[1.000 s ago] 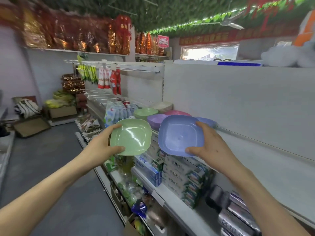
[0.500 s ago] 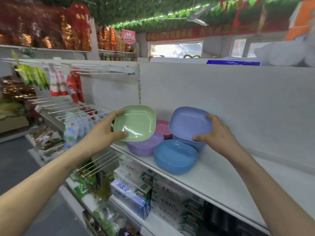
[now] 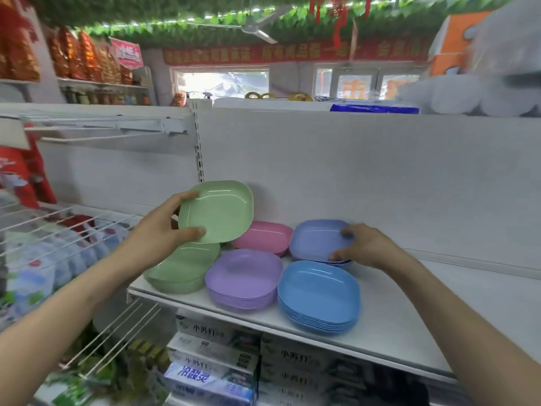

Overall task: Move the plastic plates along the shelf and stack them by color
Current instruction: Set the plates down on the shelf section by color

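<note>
My left hand (image 3: 159, 234) grips a green plate (image 3: 218, 210) by its left rim, tilted in the air just above the green stack (image 3: 181, 272). My right hand (image 3: 364, 246) holds a periwinkle plate (image 3: 317, 238) by its right rim, lying on top of the periwinkle stack at the back. On the white shelf (image 3: 389, 323) also stand a pink stack (image 3: 263, 237), a purple stack (image 3: 244, 278) and a blue stack (image 3: 319, 295).
The shelf's white back panel (image 3: 366, 171) rises right behind the stacks. Bare shelf stretches to the right. Wire hooks with packets (image 3: 58, 244) stick out on the left. Boxed goods (image 3: 213, 358) fill the shelf below.
The view swung right toward the shelf. My right hand lowered the periwinkle plate onto the back stack. My left hand carried the green plate over the green stack.
</note>
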Available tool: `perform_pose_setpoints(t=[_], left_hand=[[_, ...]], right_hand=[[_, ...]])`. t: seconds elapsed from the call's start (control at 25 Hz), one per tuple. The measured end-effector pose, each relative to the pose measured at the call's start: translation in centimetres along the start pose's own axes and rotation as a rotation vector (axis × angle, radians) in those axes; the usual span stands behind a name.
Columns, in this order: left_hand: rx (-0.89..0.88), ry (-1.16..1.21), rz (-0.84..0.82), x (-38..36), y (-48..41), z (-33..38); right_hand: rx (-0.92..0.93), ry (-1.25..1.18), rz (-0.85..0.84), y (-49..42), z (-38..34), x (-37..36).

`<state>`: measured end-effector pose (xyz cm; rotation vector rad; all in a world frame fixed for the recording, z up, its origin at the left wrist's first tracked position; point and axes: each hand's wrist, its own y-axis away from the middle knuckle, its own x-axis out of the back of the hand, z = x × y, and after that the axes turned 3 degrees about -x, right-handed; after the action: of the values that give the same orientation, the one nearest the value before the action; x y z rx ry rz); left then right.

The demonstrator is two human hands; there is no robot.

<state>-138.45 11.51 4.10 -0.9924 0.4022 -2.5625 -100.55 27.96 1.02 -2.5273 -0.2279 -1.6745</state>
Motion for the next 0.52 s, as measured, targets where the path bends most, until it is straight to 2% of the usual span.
perform_pose_setpoints(t=[0.12, 0.28, 0.52], left_hand=[[-0.011, 0.025, -0.039, 1.1, -1.2, -1.7], [-0.018, 0.026, -0.126, 2.3, -2.4, -3.7], [-0.014, -0.076, -0.327, 4.4, -3.6, -6.2]], right_hand=[[-0.053, 0.101, -0.028, 0.1, -0.8, 0.0], [-0.095, 0.072, -0.025, 0.4, -1.1, 0.0], [-0.113, 0.016, 0.324, 2.3, -3.8, -0.6]])
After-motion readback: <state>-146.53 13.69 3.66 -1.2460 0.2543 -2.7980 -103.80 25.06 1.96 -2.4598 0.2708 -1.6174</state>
